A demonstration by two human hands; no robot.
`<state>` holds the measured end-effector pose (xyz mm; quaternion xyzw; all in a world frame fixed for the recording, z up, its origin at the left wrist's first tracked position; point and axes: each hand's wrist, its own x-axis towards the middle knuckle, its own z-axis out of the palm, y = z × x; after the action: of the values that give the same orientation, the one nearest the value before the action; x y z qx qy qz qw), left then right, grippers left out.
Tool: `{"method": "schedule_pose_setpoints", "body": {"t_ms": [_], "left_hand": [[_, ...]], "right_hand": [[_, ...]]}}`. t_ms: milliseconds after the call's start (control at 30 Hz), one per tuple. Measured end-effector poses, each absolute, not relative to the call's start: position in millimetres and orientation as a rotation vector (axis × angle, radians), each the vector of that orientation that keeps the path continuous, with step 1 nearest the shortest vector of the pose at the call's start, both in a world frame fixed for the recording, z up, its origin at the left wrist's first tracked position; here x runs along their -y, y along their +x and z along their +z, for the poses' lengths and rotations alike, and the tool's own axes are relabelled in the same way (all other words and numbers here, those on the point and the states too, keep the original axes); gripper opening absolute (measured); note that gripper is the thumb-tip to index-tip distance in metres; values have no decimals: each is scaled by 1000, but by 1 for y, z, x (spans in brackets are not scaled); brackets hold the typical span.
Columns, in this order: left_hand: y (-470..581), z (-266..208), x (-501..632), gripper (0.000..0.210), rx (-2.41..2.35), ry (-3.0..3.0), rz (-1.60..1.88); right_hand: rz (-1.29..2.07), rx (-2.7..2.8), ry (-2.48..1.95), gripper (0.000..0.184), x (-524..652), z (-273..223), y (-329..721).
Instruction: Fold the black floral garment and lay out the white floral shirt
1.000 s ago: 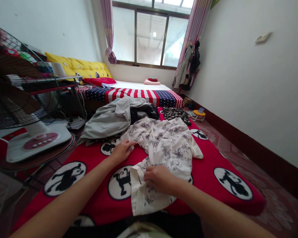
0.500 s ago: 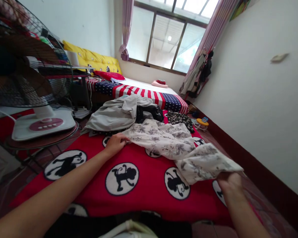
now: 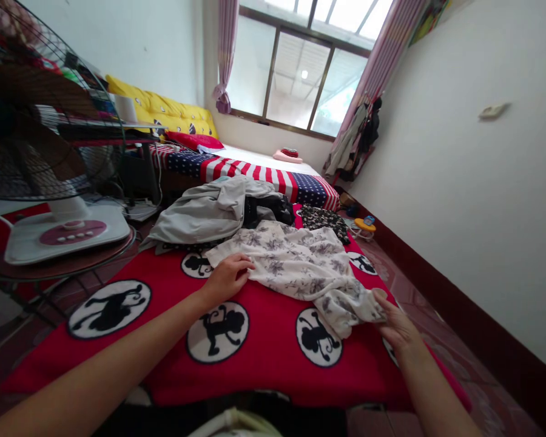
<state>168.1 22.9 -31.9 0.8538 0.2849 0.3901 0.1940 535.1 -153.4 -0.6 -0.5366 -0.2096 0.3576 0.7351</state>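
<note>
While one red monkey-print blanket is covering the floor below the window, one floral shirt is lying on it; left hand pinching its near-left edge, right hand gripping its right end. One fan standing left of blanket.

The place is a home bedroom, evidenced by a made bed with pillows, curtained window, hanging clothes, and a standing fan.
</note>
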Motion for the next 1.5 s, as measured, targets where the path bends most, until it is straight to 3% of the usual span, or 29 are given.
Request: {"method": "schedule_pose_setpoints", "body": {"t_ms": [133,200,367,633,867,933,1100,1167,1300,1367,1500], "left_hand": [[175,-25,-15,28,-839,2027,1095],[172,-19,-18,41,-859,1725,1071],[148,-5,-34,52,-900,1161,1011],[147,-20,-51,65,-992,1441,1043],[227,-20,-64,73,-1135,1845,997],[245,-20,-67,69,-1141,1835,1013],[228,-4,-67,24,-1115,1798,1141],[193,9,-59,27,-1141,1723,1322],[106,17,-30,26,-1116,1272,2018],[65,2,-15,37,-1215,1240,1942],[2,-49,-4,67,-1560,1375,1272]], "right_hand": [[729,446,-1204,13,140,25,460],[742,704,-1131,6,142,38,406],[1051,1663,-991,19,150,39,313],[592,1589,-1466,22,118,-21,348],[743,1980,-1391,27,128,-22,338],[771,2031,-1358,26,128,-19,339],[590,1805,-1512,24,121,-15,392],[384,1670,-1582,32,120,-18,428],[61,1616,-1737,55,124,-35,491],[25,1645,-1836,63,123,-45,508],[-18,1580,-2020,58,116,-60,520]]}}
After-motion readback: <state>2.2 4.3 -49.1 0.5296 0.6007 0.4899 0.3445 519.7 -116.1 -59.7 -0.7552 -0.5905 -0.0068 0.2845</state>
